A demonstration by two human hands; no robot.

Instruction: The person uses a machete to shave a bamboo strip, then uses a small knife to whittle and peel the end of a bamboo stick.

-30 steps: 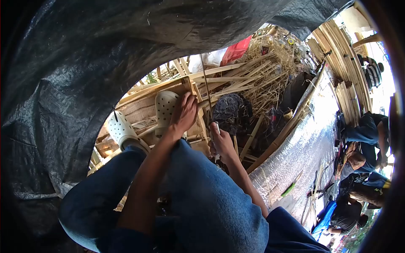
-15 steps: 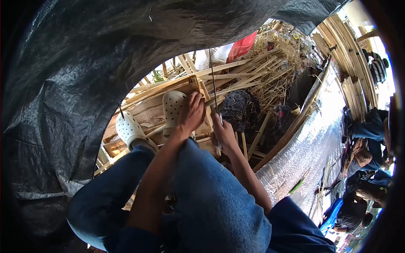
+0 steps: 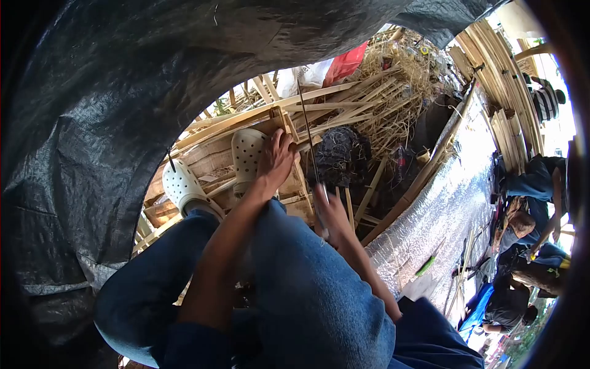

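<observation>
Clamping right hand (image 3: 335, 216) on long, thin, dark blade's handle (image 3: 324, 233), best hold; blade (image 3: 306, 120) twelve o'clock, likely light, springy. Left hand (image 3: 276, 163) at pale wooden stick (image 3: 310, 143), grip unclear.

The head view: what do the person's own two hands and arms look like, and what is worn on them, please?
Left hand and right hand have no gloves, though the right is blurred. Dark blue sleeves cover the upper arms; the forearms are uncovered, with no watch visible.
</observation>
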